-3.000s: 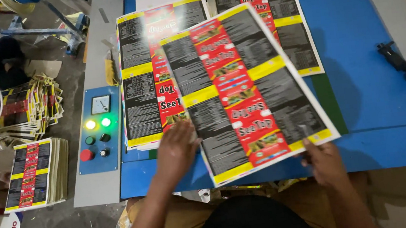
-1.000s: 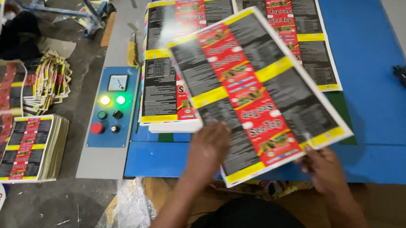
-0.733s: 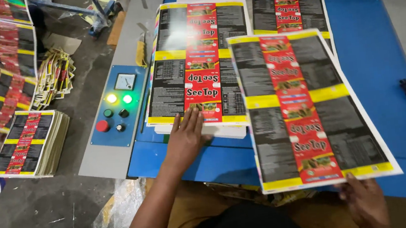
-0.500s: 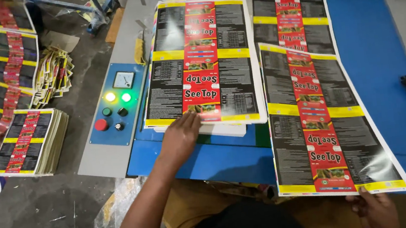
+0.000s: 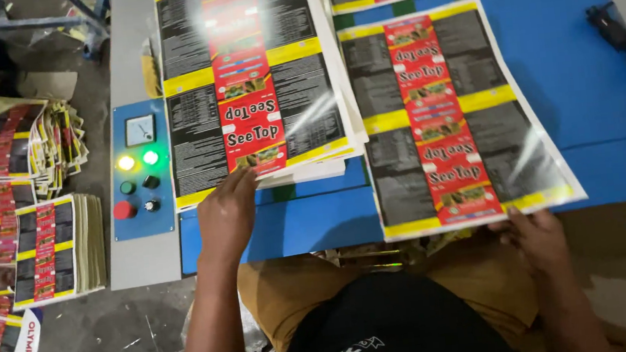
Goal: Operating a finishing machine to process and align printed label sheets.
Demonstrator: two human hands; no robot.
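Right hand (image 5: 537,235) pinching the near edge of a big printed sheet (image 5: 449,117), fingers closed on its bottom right corner area, thumb side hidden under the paper so hard to say exactly how tight. Sheet spread flat away from that grip across the blue table (image 5: 587,81), black panels with yellow bands and a red strip down the middle, near edge hanging a bit past the table lip. Left hand (image 5: 226,215) lying flat and open, fingertips pressed on the near edge of the stack of printed sheets (image 5: 250,82), not gripping anything, just resting on top. Stack sitting just beside the held sheet, edges nearly touching or slightly overlapping, can't quite tell. Left of the left hand, close by, a blue control panel (image 5: 136,170) with a small gauge, lit yellow and green lights, a red button and some black knobs. Further left, down on the floor, piles of cut printed sheets (image 5: 48,247). Well off to the far right of the right hand, a black tool (image 5: 625,35) on the table edge.
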